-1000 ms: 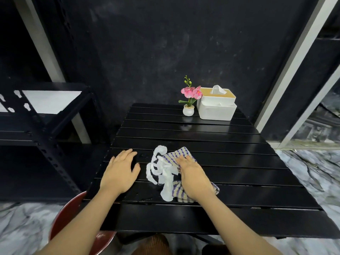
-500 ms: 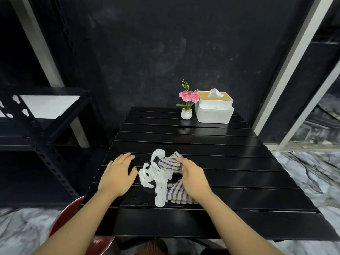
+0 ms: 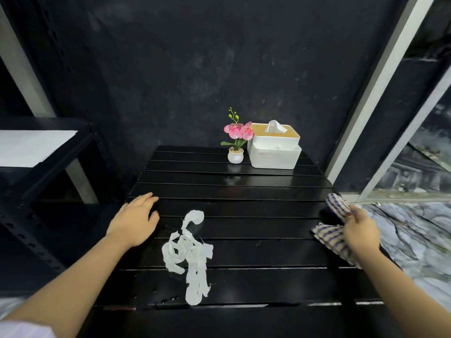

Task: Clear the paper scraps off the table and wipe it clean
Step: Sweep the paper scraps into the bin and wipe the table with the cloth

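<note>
A flower pot (image 3: 235,155) and tissue box (image 3: 274,150) are standing at the far edge of the table (image 3: 244,191), well apart from the paper scraps (image 3: 189,254), while the left hand (image 3: 134,220) is lying flat and the right hand (image 3: 358,231) is gripping the striped cloth (image 3: 333,230).

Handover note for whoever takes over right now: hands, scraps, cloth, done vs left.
Left hand: open, flat on the table near its left edge, holding nothing.
Right hand: grips the striped cloth at the table's right edge.
Paper scraps: one white clump, centre-left, near the front edge, apart from both hands.
Done: scraps gathered together.
Left: take the scraps off the table, then wipe it. How much is wiped already, I cannot tell.
</note>
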